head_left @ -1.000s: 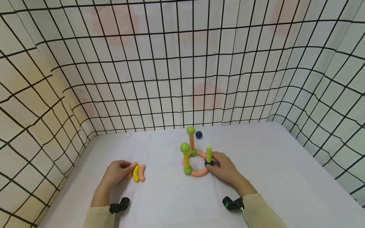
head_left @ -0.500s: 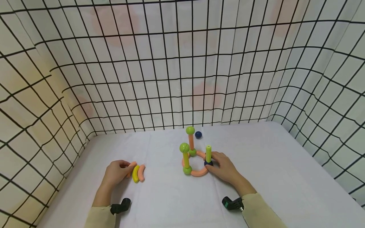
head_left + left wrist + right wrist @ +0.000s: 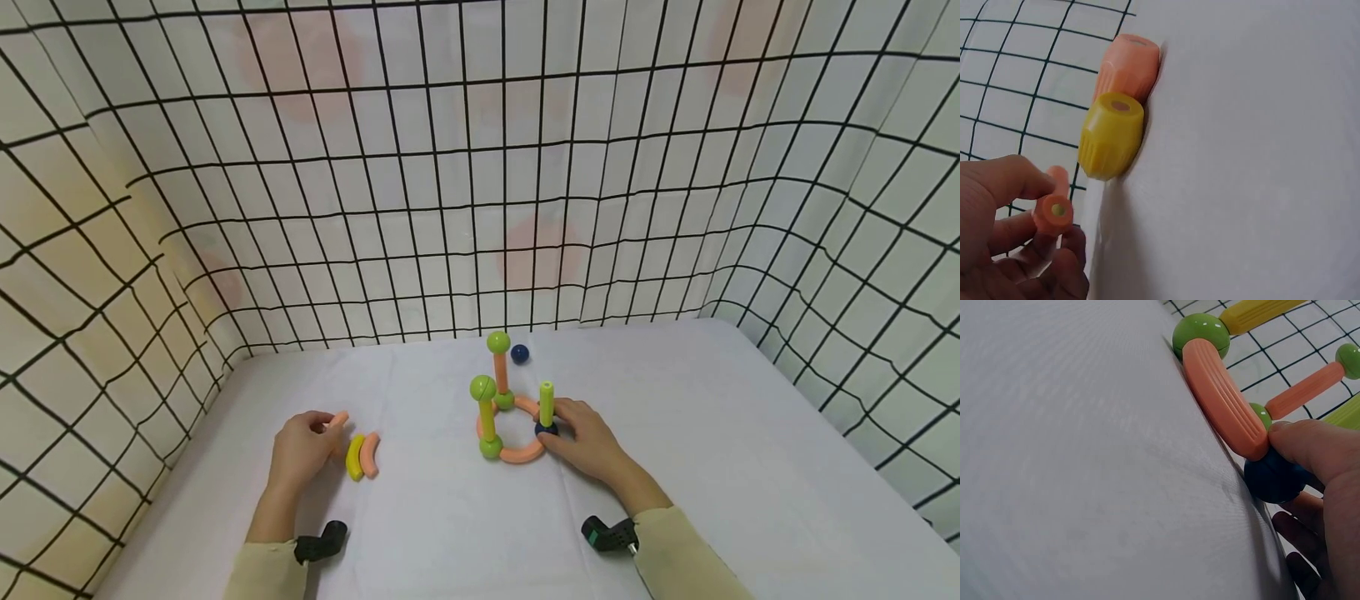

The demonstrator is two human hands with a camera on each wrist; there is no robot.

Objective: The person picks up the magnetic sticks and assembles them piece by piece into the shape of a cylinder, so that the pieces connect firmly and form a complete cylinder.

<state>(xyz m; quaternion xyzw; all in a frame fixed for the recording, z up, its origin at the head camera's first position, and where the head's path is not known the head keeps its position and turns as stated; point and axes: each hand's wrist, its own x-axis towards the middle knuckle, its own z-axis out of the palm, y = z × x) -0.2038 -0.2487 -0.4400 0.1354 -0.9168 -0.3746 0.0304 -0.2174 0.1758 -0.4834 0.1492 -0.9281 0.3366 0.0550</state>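
Observation:
Between thumb and fingers, my left hand [image 3: 298, 452] pinches a curved salmon magnetic stick [image 3: 1055, 212]. Right of it on the cloth lie a yellow curved stick [image 3: 355, 457] and another salmon curved stick [image 3: 369, 455], side by side. My right hand [image 3: 588, 440] grips the dark blue ball [image 3: 1275, 478] at the right of a ring of salmon curved sticks [image 3: 522, 455] and balls. A lime straight stick [image 3: 547, 403] stands upright on that ball. A yellow stick [image 3: 487, 420] and a salmon straight stick [image 3: 500, 372] rise from the ring's green balls, each topped with a green ball.
A loose dark blue ball [image 3: 520, 354] rests behind the ring. White cloth [image 3: 450, 533] covers the table. Black wire mesh [image 3: 442, 208] before a pale backing encloses the back and both sides.
My left hand has lifted its salmon curved stick slightly up and away from the yellow one beside it. The right hand keeps its grip on the blue ball.

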